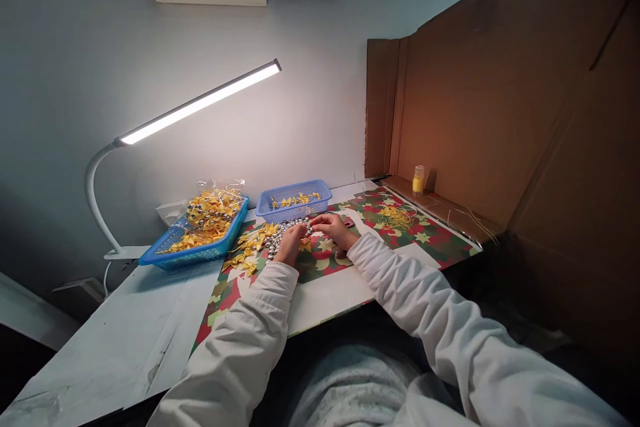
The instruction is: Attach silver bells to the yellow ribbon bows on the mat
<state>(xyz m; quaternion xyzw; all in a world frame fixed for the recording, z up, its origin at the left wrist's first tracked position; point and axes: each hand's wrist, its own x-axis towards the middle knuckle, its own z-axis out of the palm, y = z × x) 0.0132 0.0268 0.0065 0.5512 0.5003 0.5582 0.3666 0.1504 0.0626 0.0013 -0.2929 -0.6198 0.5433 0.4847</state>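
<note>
My left hand is closed, its fingertips pinched at the edge of a pile of silver beads. Just to the right, my right hand reaches in from the side with its fingers drawn together near my left fingertips. Whatever lies between the fingers of either hand is too small to make out. Yellow ribbon bows are spread left of the beads, on a patterned sheet of red, green and cream.
A blue basket heaped with yellow bows stands at the left, a smaller blue basket behind my hands. Yellow strings and a small yellow bottle are at the right, by a cardboard wall. A lamp shines above.
</note>
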